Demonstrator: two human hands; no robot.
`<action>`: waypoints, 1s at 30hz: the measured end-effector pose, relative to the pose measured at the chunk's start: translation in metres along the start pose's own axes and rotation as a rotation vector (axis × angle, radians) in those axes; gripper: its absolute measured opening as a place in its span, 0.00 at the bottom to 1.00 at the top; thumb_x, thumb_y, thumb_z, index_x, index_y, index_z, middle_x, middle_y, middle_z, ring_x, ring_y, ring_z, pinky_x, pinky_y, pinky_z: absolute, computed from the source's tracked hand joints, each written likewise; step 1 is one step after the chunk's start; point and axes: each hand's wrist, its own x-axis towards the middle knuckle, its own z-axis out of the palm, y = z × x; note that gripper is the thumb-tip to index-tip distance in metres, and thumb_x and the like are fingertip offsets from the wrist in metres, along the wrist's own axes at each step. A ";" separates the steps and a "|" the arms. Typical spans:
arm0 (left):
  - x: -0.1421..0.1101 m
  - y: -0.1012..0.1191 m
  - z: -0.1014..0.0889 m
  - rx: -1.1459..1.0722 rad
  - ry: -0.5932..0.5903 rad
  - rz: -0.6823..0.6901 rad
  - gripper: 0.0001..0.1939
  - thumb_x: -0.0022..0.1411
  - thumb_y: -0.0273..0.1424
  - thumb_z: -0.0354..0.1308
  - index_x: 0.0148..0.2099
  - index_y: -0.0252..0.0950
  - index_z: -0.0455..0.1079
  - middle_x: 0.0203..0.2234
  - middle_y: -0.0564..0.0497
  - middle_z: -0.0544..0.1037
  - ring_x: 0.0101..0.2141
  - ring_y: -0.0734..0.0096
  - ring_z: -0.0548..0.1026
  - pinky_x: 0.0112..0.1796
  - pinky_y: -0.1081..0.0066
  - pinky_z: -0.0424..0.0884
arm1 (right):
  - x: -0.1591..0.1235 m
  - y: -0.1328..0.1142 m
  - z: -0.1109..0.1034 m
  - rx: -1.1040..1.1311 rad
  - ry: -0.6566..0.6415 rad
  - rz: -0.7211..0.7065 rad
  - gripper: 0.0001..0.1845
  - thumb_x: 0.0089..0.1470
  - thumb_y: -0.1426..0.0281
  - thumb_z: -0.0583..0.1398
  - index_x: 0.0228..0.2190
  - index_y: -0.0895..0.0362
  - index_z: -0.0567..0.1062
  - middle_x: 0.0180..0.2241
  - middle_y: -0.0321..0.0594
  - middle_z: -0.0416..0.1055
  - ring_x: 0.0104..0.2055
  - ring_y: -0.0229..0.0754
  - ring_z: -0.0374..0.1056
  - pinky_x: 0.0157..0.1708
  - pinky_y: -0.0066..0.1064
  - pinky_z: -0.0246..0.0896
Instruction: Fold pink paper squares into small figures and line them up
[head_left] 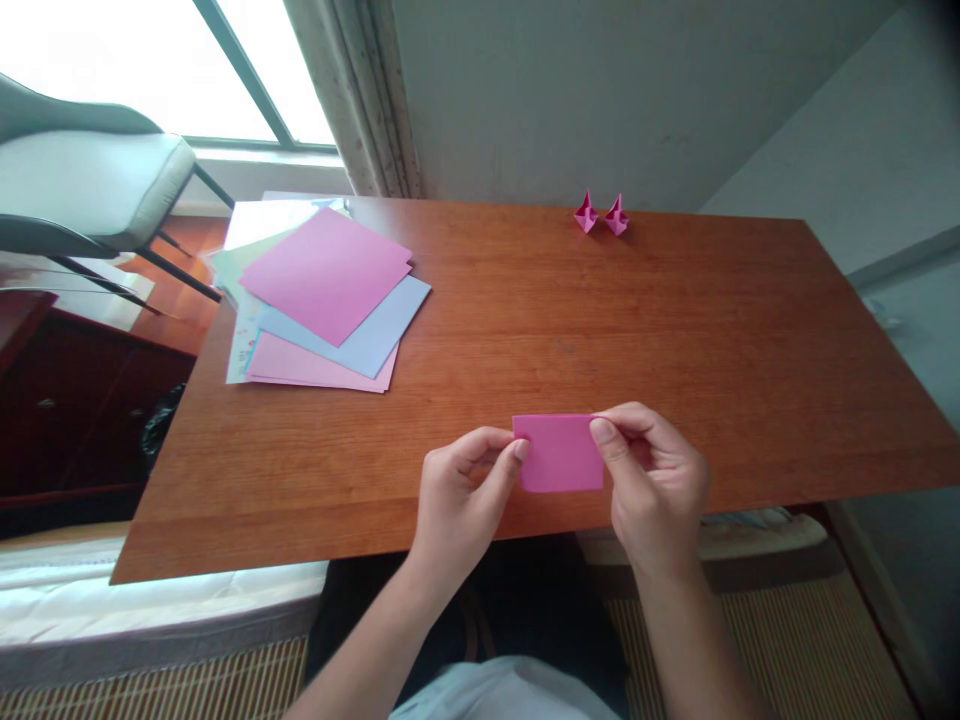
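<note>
Two-handed pinch on pink paper (pixel 559 462), lower center of frame, over table (pixel 675 330) near its front edge. Left hand (pixel 459 495) grips left edge, right hand (pixel 661 488) grips upper right corner. Paper is a flat rectangle; probably early folding, shaping left to do. Top, right of center: pink folded shape (pixel 586 216) plus matching one (pixel 616 219), both apparently done. Upper left: loose colored sheets (pixel 330 275), seemingly unused.

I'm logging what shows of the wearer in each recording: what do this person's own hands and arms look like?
The left hand and right hand are ungloved, with no rings or markings visible. Both forearms are bare, with no sleeve, watch or cable in view. A pale top shows at the bottom edge.
</note>
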 end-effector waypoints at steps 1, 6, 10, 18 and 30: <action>0.000 -0.001 0.000 0.032 -0.002 0.008 0.11 0.63 0.39 0.65 0.33 0.36 0.78 0.26 0.50 0.79 0.28 0.69 0.74 0.28 0.75 0.68 | 0.000 0.000 0.000 0.003 0.005 0.000 0.07 0.59 0.66 0.64 0.29 0.54 0.77 0.28 0.35 0.71 0.30 0.39 0.67 0.30 0.30 0.64; 0.000 -0.005 0.001 0.055 -0.003 0.032 0.11 0.64 0.39 0.63 0.33 0.37 0.76 0.26 0.51 0.79 0.27 0.70 0.73 0.27 0.75 0.67 | 0.001 0.004 0.001 0.030 0.025 0.015 0.07 0.58 0.65 0.65 0.29 0.54 0.77 0.27 0.35 0.71 0.30 0.39 0.68 0.30 0.30 0.64; 0.000 -0.007 0.001 0.085 -0.057 0.043 0.11 0.65 0.38 0.63 0.34 0.36 0.77 0.26 0.50 0.79 0.28 0.70 0.74 0.30 0.75 0.69 | 0.002 0.009 0.003 0.113 0.068 0.010 0.06 0.58 0.66 0.66 0.30 0.53 0.78 0.27 0.34 0.72 0.29 0.38 0.68 0.29 0.29 0.63; -0.001 -0.007 0.002 0.120 -0.097 0.066 0.13 0.68 0.39 0.59 0.34 0.36 0.75 0.25 0.50 0.79 0.27 0.69 0.75 0.29 0.75 0.69 | 0.004 0.014 0.003 0.164 0.100 0.050 0.06 0.57 0.65 0.67 0.30 0.53 0.78 0.26 0.33 0.72 0.28 0.37 0.67 0.30 0.29 0.61; 0.000 -0.011 0.000 0.128 -0.174 0.094 0.12 0.70 0.36 0.57 0.35 0.35 0.73 0.21 0.52 0.78 0.23 0.74 0.75 0.26 0.78 0.67 | 0.004 0.020 0.003 0.219 0.166 0.167 0.10 0.53 0.62 0.69 0.31 0.54 0.78 0.27 0.35 0.74 0.29 0.38 0.68 0.32 0.31 0.62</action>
